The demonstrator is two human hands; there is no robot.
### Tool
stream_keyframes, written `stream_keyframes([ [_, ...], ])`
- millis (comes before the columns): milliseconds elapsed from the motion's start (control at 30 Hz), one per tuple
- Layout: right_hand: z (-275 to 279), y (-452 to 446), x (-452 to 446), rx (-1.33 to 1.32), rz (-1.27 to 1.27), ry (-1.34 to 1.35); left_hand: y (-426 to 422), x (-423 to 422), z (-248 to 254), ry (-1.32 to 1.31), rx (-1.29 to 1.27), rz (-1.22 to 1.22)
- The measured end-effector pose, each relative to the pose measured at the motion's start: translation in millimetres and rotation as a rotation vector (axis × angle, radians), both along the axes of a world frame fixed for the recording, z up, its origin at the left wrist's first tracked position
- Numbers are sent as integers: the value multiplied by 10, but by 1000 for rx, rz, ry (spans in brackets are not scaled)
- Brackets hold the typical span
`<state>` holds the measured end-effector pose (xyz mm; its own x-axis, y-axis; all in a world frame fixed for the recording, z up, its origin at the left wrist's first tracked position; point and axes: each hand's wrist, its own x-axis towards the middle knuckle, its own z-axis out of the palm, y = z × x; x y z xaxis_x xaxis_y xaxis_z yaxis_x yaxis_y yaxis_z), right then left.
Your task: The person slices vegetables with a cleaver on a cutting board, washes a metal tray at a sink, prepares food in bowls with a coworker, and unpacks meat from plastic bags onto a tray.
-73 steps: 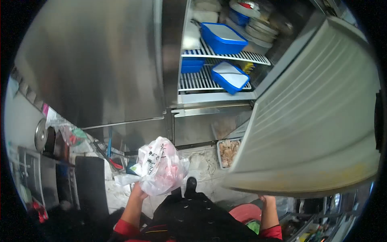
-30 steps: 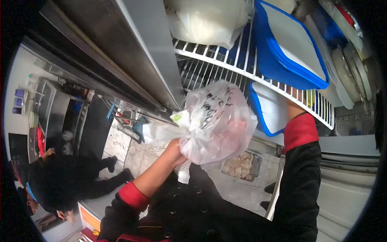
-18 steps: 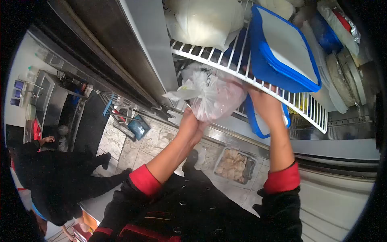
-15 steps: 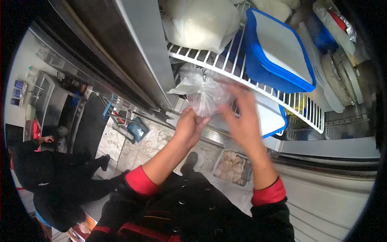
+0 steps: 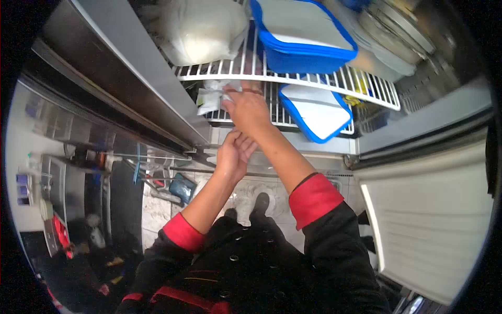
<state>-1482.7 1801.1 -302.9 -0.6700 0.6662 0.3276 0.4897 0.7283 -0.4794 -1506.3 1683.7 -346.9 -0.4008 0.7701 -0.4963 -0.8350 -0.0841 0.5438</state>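
My right hand (image 5: 250,111) reaches beneath the upper wire shelf (image 5: 308,81) of a fridge. Its fingers are at a knotted, whitish plastic bag (image 5: 210,99) and seem to grip it; the shelf bars partly cover the fingertips. What the bag contains cannot be made out now. My left hand (image 5: 234,157) is just below the right wrist, palm turned up, fingers loosely bent and holding nothing. Right of the bag, on the lower rack, lies a blue container with a white lid (image 5: 318,107).
On the upper shelf stand a large white bag (image 5: 204,31) and a blue tub with a pale lid (image 5: 306,23). Stacked clear containers (image 5: 389,39) are at the right. An open fridge door (image 5: 423,225) hangs at the right, and a steel frame (image 5: 120,68) borders the left.
The bag went from both hands to under the upper shelf with my right hand. My left hand came off it. My view shifted, and the tray of food on the floor is out of sight.
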Motion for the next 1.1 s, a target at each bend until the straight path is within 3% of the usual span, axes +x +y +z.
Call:
stream_keyframes([
  [33,19,-18,39,-11,7,51,-59,7,-26,-3,22,-53],
  [67,78,-173,180,209,-39,226,-130,-5,-95,-1,33,-95],
  [100,113,-350,372,226,-77,220,-207,-23,-194,9,36,-177],
  [167,126,-797,903,76,-137,307,-356,1,-209,5,52,-296],
  [233,-274,-1361,1640,-107,-313,322,-507,107,-72,-13,-81,-357],
  [267,-422,-1667,2067,-258,-450,373,-590,93,-216,-1,-53,-445],
  [300,-801,-1944,2643,-159,-622,237,-678,98,-297,4,-78,-495],
  [333,-1259,-2326,3317,-402,-898,480,-792,96,-327,59,-77,-567],
  [367,-1501,-2729,4053,-309,-1009,624,-897,65,-446,108,-101,-632],
  [400,-1703,-3145,4879,-237,-1292,642,-1039,16,-565,116,-98,-687],
  [433,-2281,-3557,6219,-237,-1602,901,-1158,-45,-730,143,-128,-732],
  [467,-1970,-3809,6761,114,-1735,714,-1298,-145,-944,167,-170,-770],
  [500,-1114,-3858,6739,385,-1806,471,-1458,-263,-1197,147,-209,-809],
  [533,-822,-3902,7311,415,-1733,714,-1624,-395,-1436,140,-253,-846],
  [633,921,-3559,7166,405,-1684,1075,-2091,-634,-1691,196,-458,-960],
  [667,1191,-3518,7179,312,-1575,1160,-2224,-607,-1585,229,-516,-949],
  [700,1488,-3542,7042,-15,-1330,1264,-2330,-599,-1591,249,-512,-994],
  [733,1595,-3490,6956,-212,-1264,1294,-2423,-583,-1616,269,-501,-1013],
  [767,1573,-3415,6540,-114,-1213,1386,-2465,-506,-1627,286,-489,-1039],
  [833,1132,-3482,6826,-67,-1080,1459,-2548,-231,-1524,327,-475,-1119],
  [867,1149,-3631,6514,51,-1030,1417,-2565,-65,-1451,356,-455,-1130],
  [933,1054,-4174,6263,-169,-827,1464,-2640,299,-1309,341,-352,-1229],
  [1000,773,-4808,5905,-200,-949,1405,-2790,724,-1142,316,-250,-1335],
  [1100,-302,-5973,5517,-304,-1191,1149,-3161,1276,-1121,446,-136,-1647],
])
